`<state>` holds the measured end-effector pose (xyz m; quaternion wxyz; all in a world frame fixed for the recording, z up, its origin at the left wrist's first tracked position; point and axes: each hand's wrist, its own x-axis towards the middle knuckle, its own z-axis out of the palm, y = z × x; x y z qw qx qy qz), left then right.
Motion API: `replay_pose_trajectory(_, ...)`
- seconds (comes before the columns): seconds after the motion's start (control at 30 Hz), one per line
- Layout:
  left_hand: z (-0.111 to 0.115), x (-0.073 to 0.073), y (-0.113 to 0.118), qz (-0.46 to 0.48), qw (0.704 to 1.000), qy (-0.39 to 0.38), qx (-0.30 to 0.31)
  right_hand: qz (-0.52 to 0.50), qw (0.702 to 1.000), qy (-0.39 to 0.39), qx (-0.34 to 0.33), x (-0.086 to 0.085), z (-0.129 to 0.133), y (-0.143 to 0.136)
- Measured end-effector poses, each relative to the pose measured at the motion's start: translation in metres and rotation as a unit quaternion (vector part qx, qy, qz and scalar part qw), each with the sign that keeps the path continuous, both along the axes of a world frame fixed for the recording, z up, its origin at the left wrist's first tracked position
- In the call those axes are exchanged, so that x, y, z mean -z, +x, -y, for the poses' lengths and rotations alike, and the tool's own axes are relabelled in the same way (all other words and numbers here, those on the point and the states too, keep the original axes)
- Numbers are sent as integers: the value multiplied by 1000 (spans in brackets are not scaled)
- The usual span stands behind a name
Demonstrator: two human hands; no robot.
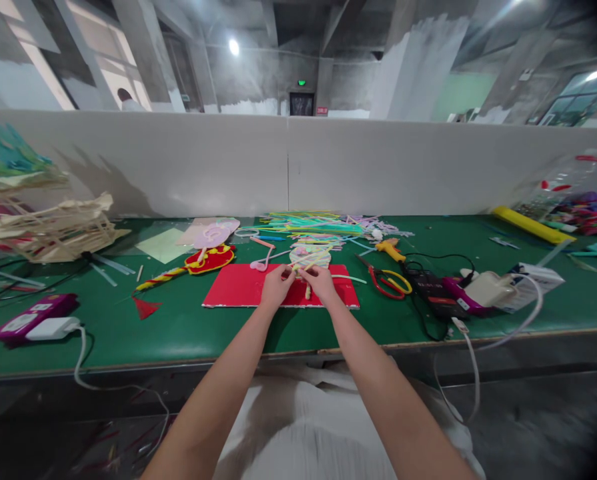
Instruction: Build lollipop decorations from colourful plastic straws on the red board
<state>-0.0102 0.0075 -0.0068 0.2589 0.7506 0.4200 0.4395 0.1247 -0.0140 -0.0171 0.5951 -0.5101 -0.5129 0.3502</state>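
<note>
My left hand (278, 283) and my right hand (319, 284) meet close together over a red board (233, 287), fingertips pinched. Between them runs a thin pale yellow strip (318, 259), its ends partly hidden by my fingers. Just behind lies a round pastel craft piece (309, 253), with a short pale stick (308, 292) pointing towards me below it. To the left, a pink heart-shaped strip piece (259, 265) rests on the board's far edge. A pale green strip (348, 279) lies across its right side.
Colourful strips (318, 223) are heaped behind. Left are a red-and-yellow fan-shaped piece (211, 260) with a tassel (145, 308), and a wooden model (53, 230). Right lie red-and-yellow pliers (389, 283), a yellow glue gun (391, 251), a phone (438, 293) and cables. A partition (203, 167) stands behind.
</note>
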Motion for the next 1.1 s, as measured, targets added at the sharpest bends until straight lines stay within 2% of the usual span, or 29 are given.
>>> replay_pose_trajectory(0.23,-3,3,0,-4,1000,30,2,8,999,-46,-26,-4,6,0)
replay_pose_trajectory(0.4,-1,1,-2,-42,998,52,-13,14,999,-41,-10,-2,3,0)
replay_pose_trajectory(0.53,-1,0,-1,-41,998,43,-16,6,999,-38,-9,0,1,-1)
replay_pose_trajectory(0.83,-4,4,1,13,1000,-14,20,-36,999,-24,-5,-4,3,-2)
replay_pose_trajectory(1.1,-4,3,0,-7,999,-20,26,-40,998,-37,-9,-6,4,-1)
